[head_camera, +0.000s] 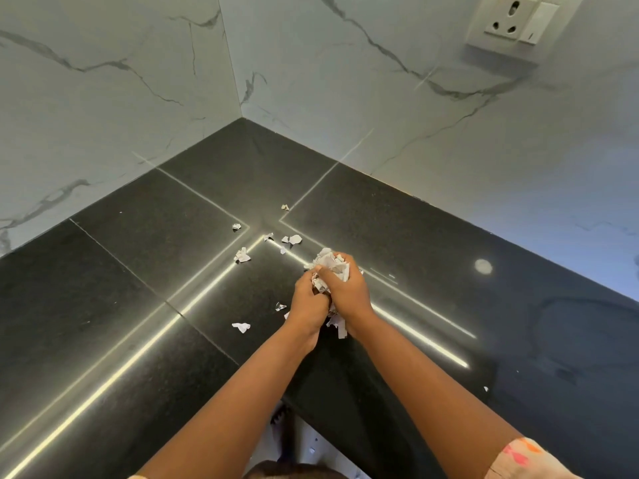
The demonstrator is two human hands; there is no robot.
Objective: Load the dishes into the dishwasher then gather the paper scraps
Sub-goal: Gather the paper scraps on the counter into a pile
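Note:
A bundle of white paper scraps is squeezed between both my hands above the black corner counter. My left hand grips the bundle from the near left side. My right hand curls over its top and right side. Torn ends stick out below my wrists. Several loose scraps still lie on the counter: one crumpled piece to the left, a cluster beyond my hands, one near my left wrist, and small ones farther back. No dishes or dishwasher are in view.
Marble-patterned walls close the counter's corner at the back. A wall socket sits high on the right wall. The counter's front edge forms an inner corner close to my body, with floor below.

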